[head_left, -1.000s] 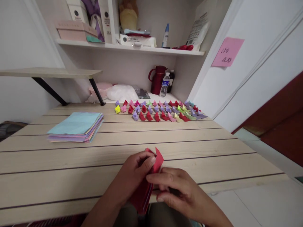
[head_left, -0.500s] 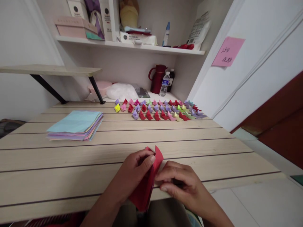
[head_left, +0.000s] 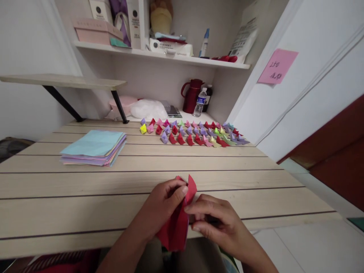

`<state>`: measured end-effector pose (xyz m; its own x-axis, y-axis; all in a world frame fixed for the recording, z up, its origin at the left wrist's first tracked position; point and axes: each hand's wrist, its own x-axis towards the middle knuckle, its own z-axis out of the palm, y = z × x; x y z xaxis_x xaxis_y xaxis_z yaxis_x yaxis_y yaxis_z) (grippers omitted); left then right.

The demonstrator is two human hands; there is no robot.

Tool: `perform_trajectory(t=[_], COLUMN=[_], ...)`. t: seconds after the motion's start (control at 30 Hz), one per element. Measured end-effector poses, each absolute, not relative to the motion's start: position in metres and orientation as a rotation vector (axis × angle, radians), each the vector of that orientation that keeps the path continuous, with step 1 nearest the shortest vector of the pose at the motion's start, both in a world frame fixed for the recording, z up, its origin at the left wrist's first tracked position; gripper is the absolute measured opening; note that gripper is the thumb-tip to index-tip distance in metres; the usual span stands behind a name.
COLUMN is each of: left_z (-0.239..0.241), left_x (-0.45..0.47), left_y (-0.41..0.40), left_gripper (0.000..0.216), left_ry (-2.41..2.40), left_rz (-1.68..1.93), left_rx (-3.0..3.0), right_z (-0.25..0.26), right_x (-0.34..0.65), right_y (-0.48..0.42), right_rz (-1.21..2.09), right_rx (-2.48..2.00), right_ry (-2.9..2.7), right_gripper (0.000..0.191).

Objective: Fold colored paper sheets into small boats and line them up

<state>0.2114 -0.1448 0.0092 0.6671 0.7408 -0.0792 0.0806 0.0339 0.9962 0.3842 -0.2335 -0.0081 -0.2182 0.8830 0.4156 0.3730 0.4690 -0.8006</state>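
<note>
A sheet of red paper [head_left: 178, 227], folded, stands upright above the table's front edge, and its pointed top leans right. My left hand [head_left: 167, 201] is closed on its upper part, thumb on the near face and fingers behind. On the paper's right side is my right hand [head_left: 214, 216], its index fingertip touching the paper's edge. The thumb of that hand is apart from the index finger, with the other fingers curled behind. Farther back on the table stand several small folded paper boats [head_left: 190, 140] in rows, in red, purple, pink, yellow and green.
A stack of coloured paper sheets [head_left: 93, 144], light blue on top, lies at the left of the slatted table [head_left: 85, 185]. Behind the boats are a dark red jug [head_left: 192, 96], a water bottle [head_left: 200, 102] and a white plastic bag [head_left: 149, 109]. A raised wooden shelf [head_left: 65, 81] stands back left.
The lower part of the red paper has swung slightly right and opened more toward me. My right index finger has moved onto its edge. The camera view has shifted a little.
</note>
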Motion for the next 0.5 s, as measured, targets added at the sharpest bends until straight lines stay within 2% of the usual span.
perform_trajectory(t=[0.5], left_z=[0.0081], left_x=[0.2098], left_y=[-0.1433], left_gripper=[0.033], left_ry=[0.764], left_rz=[0.588], left_rx=[1.523], right_z=[-0.0061], right_x=[0.3865], right_y=[-0.2351], right_rz=[0.746], right_rx=[-0.974], right_ry=[-1.723], right_gripper=[0.024])
